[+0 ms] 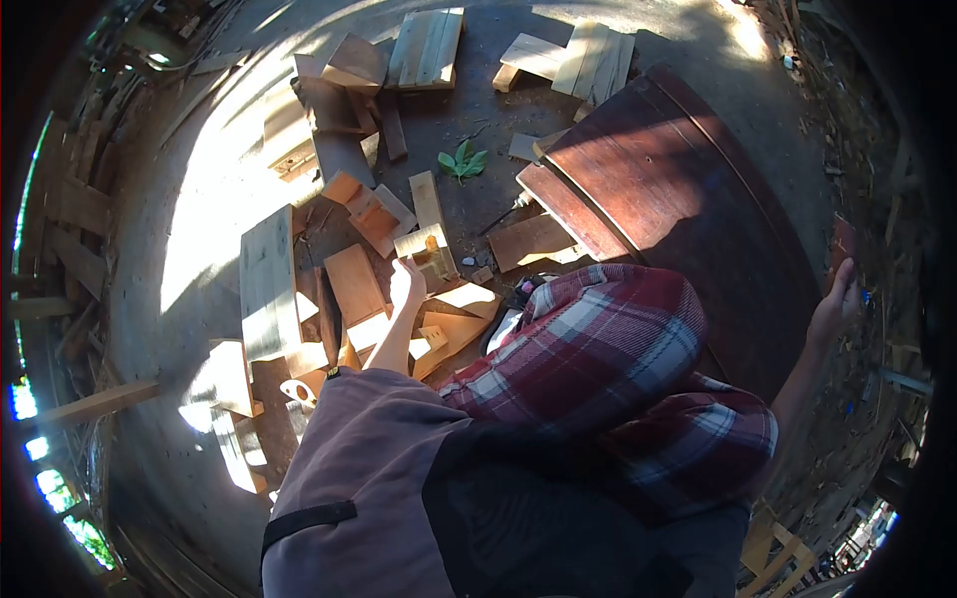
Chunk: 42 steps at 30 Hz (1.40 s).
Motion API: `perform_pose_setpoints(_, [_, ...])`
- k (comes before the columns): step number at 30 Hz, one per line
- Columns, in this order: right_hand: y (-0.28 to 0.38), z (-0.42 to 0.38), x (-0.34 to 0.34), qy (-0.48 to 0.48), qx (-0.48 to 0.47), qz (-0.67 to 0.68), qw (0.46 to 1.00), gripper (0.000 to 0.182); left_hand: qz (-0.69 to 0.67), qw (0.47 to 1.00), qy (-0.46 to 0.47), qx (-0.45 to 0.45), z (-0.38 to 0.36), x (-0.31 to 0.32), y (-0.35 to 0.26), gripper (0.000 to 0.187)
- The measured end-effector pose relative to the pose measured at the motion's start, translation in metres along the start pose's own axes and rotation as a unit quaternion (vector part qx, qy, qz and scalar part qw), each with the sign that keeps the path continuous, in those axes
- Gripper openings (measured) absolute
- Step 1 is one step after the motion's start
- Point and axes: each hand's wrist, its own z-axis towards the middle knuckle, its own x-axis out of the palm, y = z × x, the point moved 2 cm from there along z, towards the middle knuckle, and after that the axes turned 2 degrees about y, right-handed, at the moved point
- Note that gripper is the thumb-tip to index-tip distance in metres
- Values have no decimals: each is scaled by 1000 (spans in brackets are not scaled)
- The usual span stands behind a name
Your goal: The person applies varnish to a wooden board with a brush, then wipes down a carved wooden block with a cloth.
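My left hand (407,283) reaches down among wood offcuts, its fingers closed at the left edge of a light wooden block (439,261) with a yellowish patch. Far out to the right, my right hand (843,291) is closed around the lower end of a reddish-brown wooden piece (841,242), which points upward. Between the hands lies a large dark reddish-brown wooden panel (638,149), partly covered by my plaid-clad knees (608,319). Beside my left hand is a flat brown board (353,284). A notched block (431,339) lies just below that hand.
Wood offcuts lie scattered over the ground, with a long pale board (267,284) to the left. Slatted pieces (426,48) lie farther off. A green leafy sprig (463,161) rests near the middle. A drill-like tool tip (520,200) shows by the panel.
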Motion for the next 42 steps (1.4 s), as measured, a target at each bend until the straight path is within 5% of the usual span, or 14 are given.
perform_pose_setpoints(4, [-9, 3, -3, -16, 2, 26, 1000, 55, 271, 950, -115, 103, -5, -21, -6, 58])
perform_pose_setpoints(8, [-18, 8, -7, -14, -25, -9, 1000, 54, 247, 955, -143, 85, 1, -36, -5, 54])
perform_pose_setpoints(11, [-23, 8, -5, -18, -21, -13, 1000, 54, 55, 910, -225, 344, 11, -57, -22, 63])
perform_pose_setpoints(15, [-37, 13, -9, -14, -16, -26, 999, 60, 208, 893, -60, 394, 13, -36, -26, 82])
perform_pose_setpoints(18, [-35, 13, -6, -16, 0, -21, 1000, 60, 242, 906, 54, 343, 15, -14, -12, 87])
perform_pose_setpoints(21, [-31, 13, -2, -16, -1, 0, 1000, 60, 242, 935, -85, 245, 16, -30, -31, 91])
perform_pose_setpoints(22, [-32, 12, -3, -17, 3, -9, 1000, 58, 221, 938, -153, 218, 12, -37, -35, 97])
perform_pose_setpoints(23, [-33, 13, -2, -17, 6, -18, 1000, 57, 197, 963, -111, 147, 17, -37, -33, 107])
perform_pose_setpoints(25, [-33, 14, 1, -12, 8, -25, 1000, 55, 173, 976, 116, -70, 23, -29, -27, 106])
perform_pose_setpoints(29, [-25, 10, 2, 2, -9, -20, 1000, 52, -10, 990, 133, -45, 29, -24, -10, 49])
perform_pose_setpoints(31, [-22, 13, 1, 17, -22, -20, 999, 50, 65, 997, 9, 28, 27, -30, -20, 36])
perform_pose_setpoints(34, [-12, 8, 1, 40, -7, -47, 998, 48, 17, 987, 7, 159, -38, -110, -110, 38])
perform_pose_setpoints(36, [-12, 8, 4, 64, -17, -29, 997, 50, -98, 976, 110, 162, -58, -147, -150, 32])
perform_pose_setpoints(42, [-16, 1, 9, 73, 4, -102, 992, 59, -470, 801, 231, 289, -143, -246, -249, 40])
